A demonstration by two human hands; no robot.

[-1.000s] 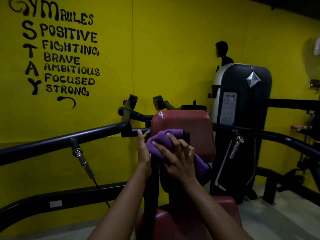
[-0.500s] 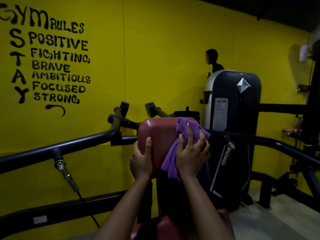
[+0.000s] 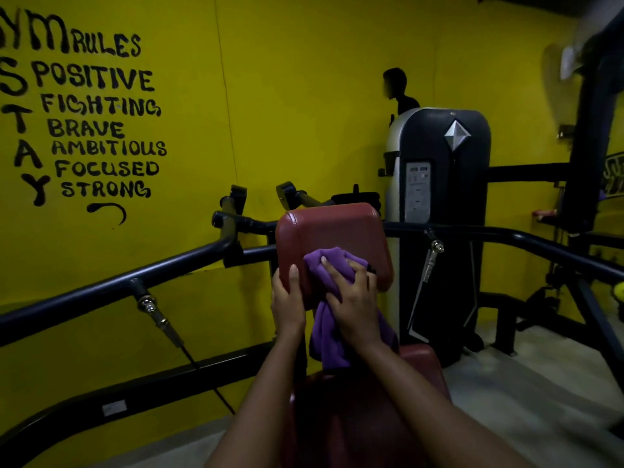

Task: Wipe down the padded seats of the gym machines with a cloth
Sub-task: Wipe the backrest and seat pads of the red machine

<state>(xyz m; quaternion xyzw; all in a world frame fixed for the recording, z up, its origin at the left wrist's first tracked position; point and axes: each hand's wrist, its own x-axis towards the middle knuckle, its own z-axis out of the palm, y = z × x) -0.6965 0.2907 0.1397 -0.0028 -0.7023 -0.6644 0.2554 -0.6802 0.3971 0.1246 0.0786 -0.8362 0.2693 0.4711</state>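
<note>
A dark red padded backrest [image 3: 332,231] stands upright in the middle of the view, with the red seat pad [image 3: 422,366] below it, mostly hidden by my arms. My right hand [image 3: 354,305] presses a purple cloth [image 3: 326,336] against the lower front of the backrest; the cloth's loose end hangs down under the hand. My left hand [image 3: 287,302] grips the backrest's lower left edge, thumb on the front face.
Black machine arms run left [image 3: 111,285] and right [image 3: 540,241] of the backrest, each with a chrome pin. A black and silver weight stack housing [image 3: 442,184] stands behind right. A person [image 3: 398,92] stands behind it by the yellow wall. Grey floor [image 3: 526,400] lies to the right.
My right hand has slid the cloth down from the backrest's upper right part to its lower front. My left hand stays on the left edge.
</note>
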